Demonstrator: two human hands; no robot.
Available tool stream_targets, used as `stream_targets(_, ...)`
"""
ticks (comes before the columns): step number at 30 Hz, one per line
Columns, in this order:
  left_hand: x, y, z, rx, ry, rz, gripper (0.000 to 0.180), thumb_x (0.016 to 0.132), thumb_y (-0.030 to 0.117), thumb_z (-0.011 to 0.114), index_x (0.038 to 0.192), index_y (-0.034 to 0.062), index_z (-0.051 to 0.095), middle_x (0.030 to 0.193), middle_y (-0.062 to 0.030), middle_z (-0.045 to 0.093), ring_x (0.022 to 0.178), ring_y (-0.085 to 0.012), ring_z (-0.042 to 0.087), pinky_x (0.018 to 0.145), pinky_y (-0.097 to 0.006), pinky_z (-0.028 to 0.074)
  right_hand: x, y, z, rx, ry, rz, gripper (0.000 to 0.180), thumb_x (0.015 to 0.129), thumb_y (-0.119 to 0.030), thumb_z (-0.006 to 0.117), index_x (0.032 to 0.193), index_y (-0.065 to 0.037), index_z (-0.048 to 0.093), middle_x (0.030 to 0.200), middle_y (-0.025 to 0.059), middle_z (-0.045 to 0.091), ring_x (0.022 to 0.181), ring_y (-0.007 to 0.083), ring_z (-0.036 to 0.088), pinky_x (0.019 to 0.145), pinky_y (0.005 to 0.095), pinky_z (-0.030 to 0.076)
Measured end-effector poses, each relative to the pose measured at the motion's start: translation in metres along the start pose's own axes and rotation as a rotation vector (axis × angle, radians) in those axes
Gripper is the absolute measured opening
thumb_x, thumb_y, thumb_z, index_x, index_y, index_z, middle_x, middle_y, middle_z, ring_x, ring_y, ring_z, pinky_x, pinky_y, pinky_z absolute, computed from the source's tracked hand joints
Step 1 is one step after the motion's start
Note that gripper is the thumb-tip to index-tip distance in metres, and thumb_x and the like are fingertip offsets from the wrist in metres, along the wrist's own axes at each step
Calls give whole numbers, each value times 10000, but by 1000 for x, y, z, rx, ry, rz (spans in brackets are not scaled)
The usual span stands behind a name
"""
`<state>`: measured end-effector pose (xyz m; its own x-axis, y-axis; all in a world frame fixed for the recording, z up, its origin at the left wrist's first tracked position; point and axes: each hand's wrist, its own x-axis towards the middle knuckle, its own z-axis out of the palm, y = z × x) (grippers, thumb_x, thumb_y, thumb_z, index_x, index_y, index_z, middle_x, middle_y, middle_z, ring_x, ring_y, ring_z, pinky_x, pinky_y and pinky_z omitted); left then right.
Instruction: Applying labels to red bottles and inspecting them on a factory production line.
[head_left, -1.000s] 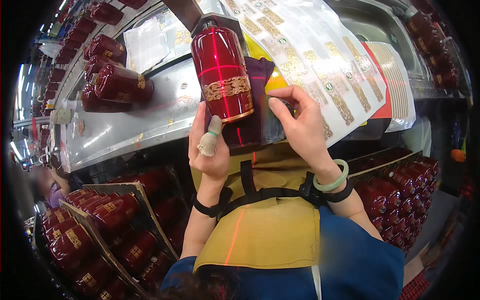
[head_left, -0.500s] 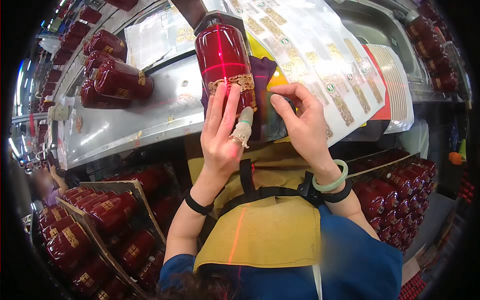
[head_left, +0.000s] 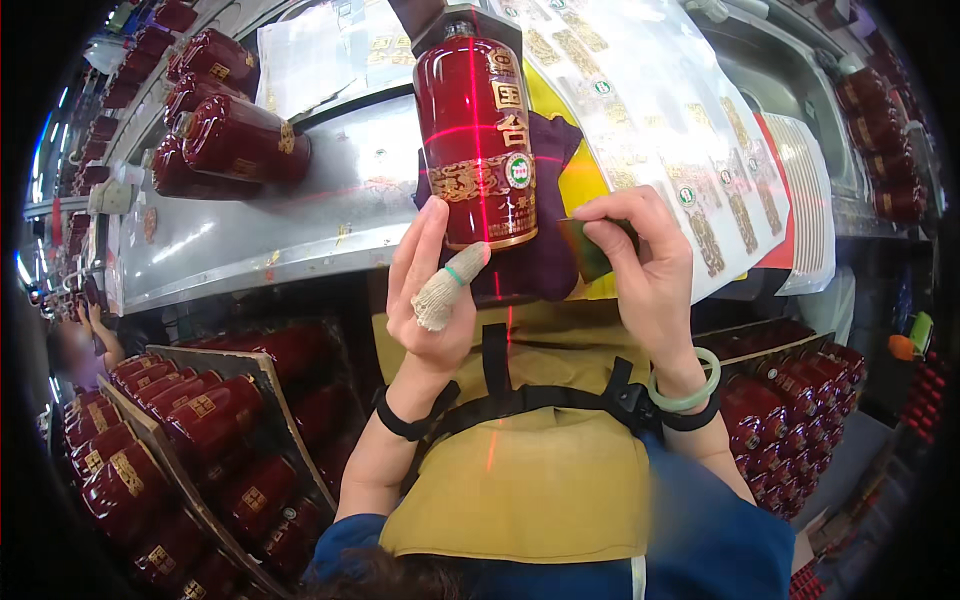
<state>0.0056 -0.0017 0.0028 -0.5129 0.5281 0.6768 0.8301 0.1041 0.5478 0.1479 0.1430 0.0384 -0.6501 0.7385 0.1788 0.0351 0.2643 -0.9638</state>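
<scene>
A glossy dark red bottle with gold decoration and a round green-and-white sticker lies on a purple cloth, its neck at a dark holder. Red laser lines cross it. My left hand is at the bottle's lower left edge, fingers stretched and apart. One digit wears a knitted finger cover with a green band; its tip is by the bottle's base. To the right, my right hand pinches a thin dark flat piece, apart from the bottle; its kind is unclear.
Clear sheets of gold decals spread on the right over yellow and red sheets. Several red bottles lie at left on the metal table. Racks of red bottles stand below on both sides. A person is at far left.
The bottle has turned, bringing its gold characters and round sticker into view. My left fingers have slid off its front to its lower left edge. My right hand has shifted slightly right.
</scene>
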Motion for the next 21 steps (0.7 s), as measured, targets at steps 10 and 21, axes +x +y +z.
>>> stream_targets(10, -3, 0, -1, -23, -70, 8, 290, 820, -159, 695, 1100, -94, 738, 1316, -224, 683, 1243, -394, 643, 1012, -435, 597, 10, -5, -1, -361, -93, -457, 261, 709, 103, 708, 921, -44, 747, 933, 68, 720, 893, 267, 665, 809, 376, 528)
stream_targets(21, -14, -15, -1, -195, 43, -172, 406, 790, -151, 767, 1188, -88, 716, 1204, -226, 735, 1140, -335, 717, 991, -390, 592, 14, -30, 3, -539, -190, -579, 260, 678, -65, 722, 932, -52, 779, 952, 46, 734, 879, 228, 657, 790, 351, 521)
